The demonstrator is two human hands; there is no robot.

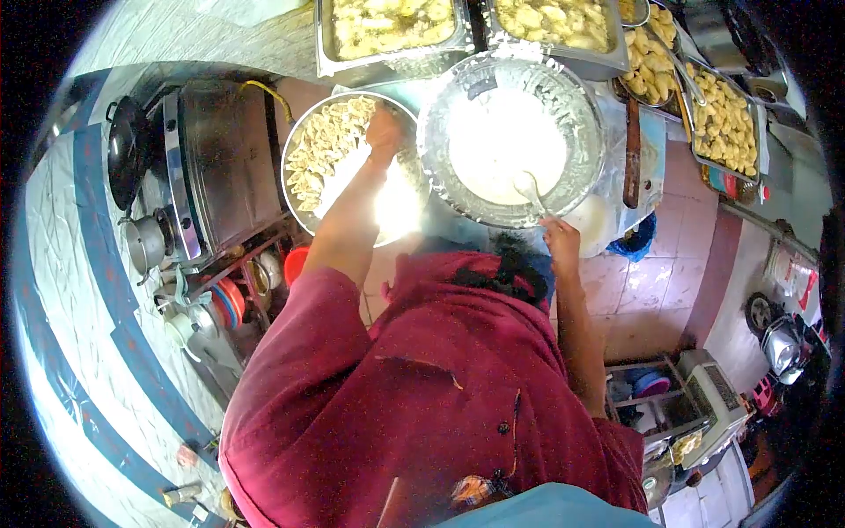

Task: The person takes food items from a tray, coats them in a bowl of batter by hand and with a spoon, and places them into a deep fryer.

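Observation:
A large round basin (422,145) of white batter (506,145) stands in front of me, its wall smeared with drips. My right hand (561,239) grips the handle of a spoon (532,190) at the near rim, and the spoon's bowl rests in the batter. To the left is a round metal tray (293,211) with many pale, folded pieces of food (330,141) on its left side. My left hand (383,134) reaches over that tray at the right edge of the pieces, fingers curled down and closed; what they hold is hidden. Glare whitens part of the tray.
Two rectangular fryers (400,60) of oil with frying pieces stand behind the basin. At right are a tray of golden pieces (726,123) and a brown-handled tool (632,154). A stove (220,167) with a pot (143,245) stands left. A blue bin (635,239) is low at right.

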